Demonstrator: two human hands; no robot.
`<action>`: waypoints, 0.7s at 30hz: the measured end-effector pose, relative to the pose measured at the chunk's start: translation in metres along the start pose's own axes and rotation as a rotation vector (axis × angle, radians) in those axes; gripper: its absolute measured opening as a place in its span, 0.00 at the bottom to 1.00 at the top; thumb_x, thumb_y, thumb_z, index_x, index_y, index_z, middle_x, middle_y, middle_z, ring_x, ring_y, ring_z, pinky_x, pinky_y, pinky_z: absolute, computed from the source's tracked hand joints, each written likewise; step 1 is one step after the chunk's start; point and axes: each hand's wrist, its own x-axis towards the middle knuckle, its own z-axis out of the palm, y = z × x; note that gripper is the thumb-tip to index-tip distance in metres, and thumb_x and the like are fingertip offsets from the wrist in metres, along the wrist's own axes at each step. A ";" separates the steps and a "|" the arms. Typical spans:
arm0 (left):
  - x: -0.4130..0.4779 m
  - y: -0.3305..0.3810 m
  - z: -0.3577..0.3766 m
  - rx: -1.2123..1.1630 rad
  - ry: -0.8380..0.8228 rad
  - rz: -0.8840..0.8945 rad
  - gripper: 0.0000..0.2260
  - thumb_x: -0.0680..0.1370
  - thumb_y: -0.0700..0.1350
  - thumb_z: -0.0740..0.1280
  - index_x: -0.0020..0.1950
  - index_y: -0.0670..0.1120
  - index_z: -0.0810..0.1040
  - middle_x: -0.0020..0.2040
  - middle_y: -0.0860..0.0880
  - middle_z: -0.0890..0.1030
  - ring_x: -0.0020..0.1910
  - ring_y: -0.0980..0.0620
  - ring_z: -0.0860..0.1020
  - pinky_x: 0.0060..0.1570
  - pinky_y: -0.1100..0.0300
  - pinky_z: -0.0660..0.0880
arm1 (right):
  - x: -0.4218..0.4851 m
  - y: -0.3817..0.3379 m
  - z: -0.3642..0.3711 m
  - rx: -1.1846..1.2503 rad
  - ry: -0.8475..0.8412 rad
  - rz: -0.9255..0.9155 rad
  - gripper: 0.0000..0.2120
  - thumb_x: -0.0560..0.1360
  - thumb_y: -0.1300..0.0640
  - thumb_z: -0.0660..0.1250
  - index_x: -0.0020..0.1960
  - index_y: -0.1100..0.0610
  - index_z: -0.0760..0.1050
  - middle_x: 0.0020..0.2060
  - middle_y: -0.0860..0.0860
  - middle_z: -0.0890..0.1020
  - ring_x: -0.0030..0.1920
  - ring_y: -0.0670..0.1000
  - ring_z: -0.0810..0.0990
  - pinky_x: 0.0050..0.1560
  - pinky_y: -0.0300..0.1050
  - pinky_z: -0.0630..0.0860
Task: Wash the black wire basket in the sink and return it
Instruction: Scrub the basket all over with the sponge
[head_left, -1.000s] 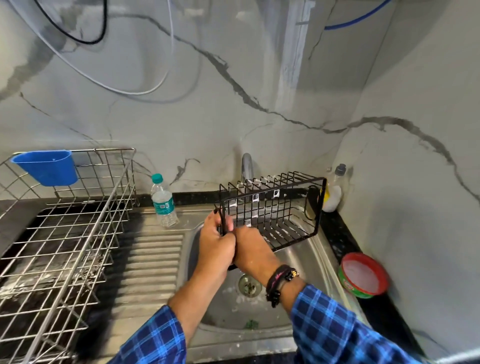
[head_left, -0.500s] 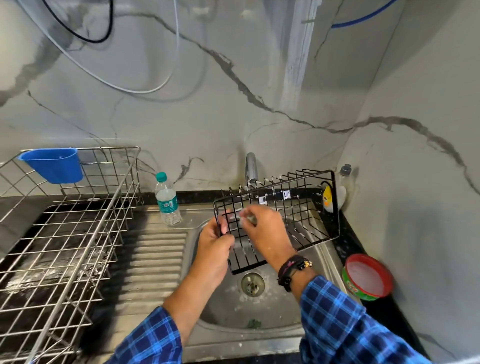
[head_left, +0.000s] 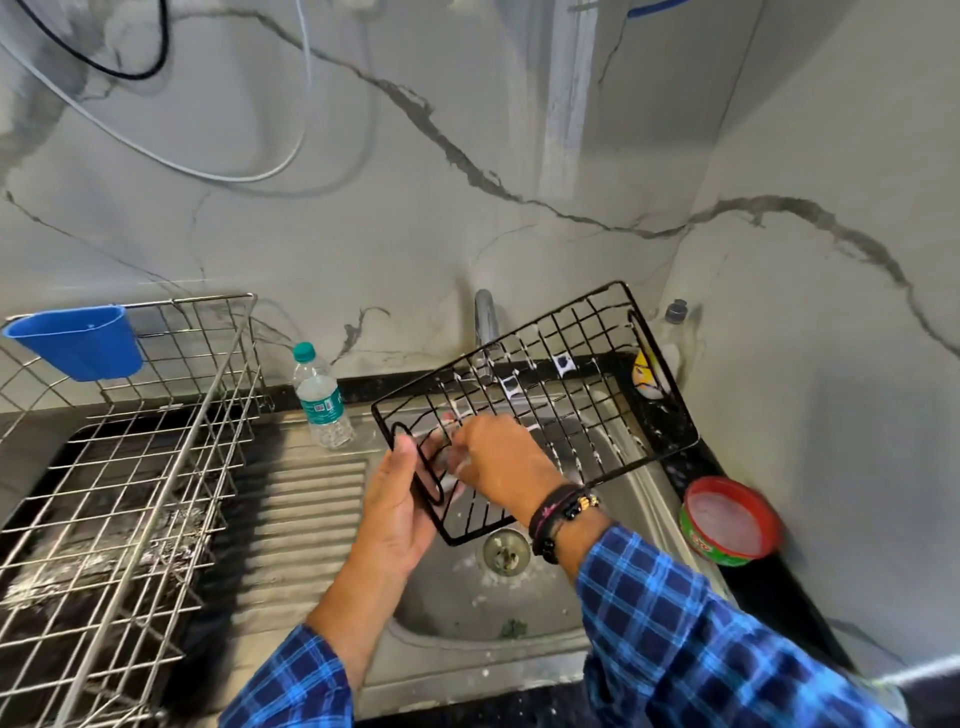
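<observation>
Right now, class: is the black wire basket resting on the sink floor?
No: the left hand grips the black wire basket by its end, tilted above the sink drain.

A big silver wire rack (head_left: 179, 467) stands on the left. A blue cup (head_left: 78, 343) hangs on its back edge. Just beside the rack stands a water bottle (head_left: 319, 397) with a green cap. On the right, a red and green tub (head_left: 730, 522) (there is white stuff inside) sits on the black counter (head_left: 769, 597). A soap bottle (head_left: 675, 313) stands in the corner. A black wire (head_left: 130, 73) and a white wire (head_left: 234, 176) loop on the grey wall (head_left: 363, 234).
</observation>
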 end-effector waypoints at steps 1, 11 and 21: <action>-0.001 0.002 0.002 0.003 0.030 0.000 0.30 0.61 0.66 0.79 0.52 0.46 0.82 0.65 0.35 0.75 0.63 0.37 0.74 0.67 0.32 0.63 | 0.001 -0.001 -0.004 0.022 -0.020 0.023 0.03 0.78 0.59 0.70 0.49 0.54 0.83 0.51 0.51 0.83 0.50 0.49 0.82 0.60 0.48 0.80; 0.000 0.007 0.021 0.106 0.138 0.058 0.26 0.73 0.70 0.56 0.29 0.51 0.74 0.37 0.50 0.81 0.38 0.52 0.80 0.35 0.59 0.78 | 0.007 -0.036 0.008 0.333 0.287 -0.017 0.06 0.80 0.62 0.66 0.52 0.54 0.81 0.48 0.50 0.85 0.45 0.47 0.84 0.49 0.40 0.82; -0.004 0.022 0.032 0.121 0.193 0.216 0.47 0.76 0.69 0.54 0.69 0.26 0.49 0.65 0.47 0.81 0.64 0.33 0.74 0.67 0.33 0.60 | -0.001 -0.015 0.010 -0.185 -0.011 0.071 0.08 0.78 0.63 0.67 0.56 0.57 0.81 0.50 0.56 0.84 0.52 0.57 0.83 0.56 0.51 0.81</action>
